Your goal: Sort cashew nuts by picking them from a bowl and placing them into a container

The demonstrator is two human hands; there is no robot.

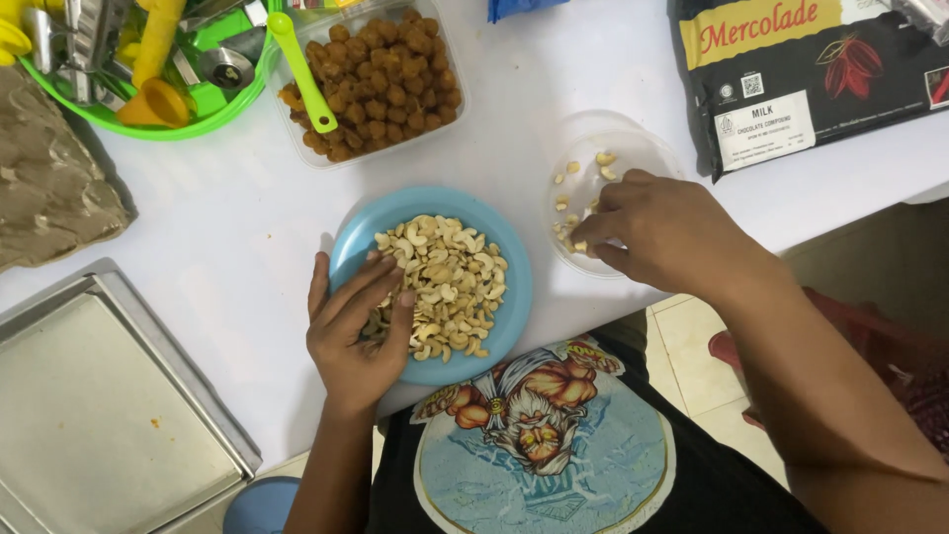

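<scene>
Lying under the left hand [354, 331]: cashew pieces [445, 282].

On the table [247, 218], a plate [509, 297] of cashews [450, 282] sits near centre, with a clear bowl [633, 148] just right of it. Farther back is a tub of nuts [381, 79], a basket [119, 114] to its left. A metal tray [99, 405] lies near left and a large packet [811, 69] far right.
</scene>
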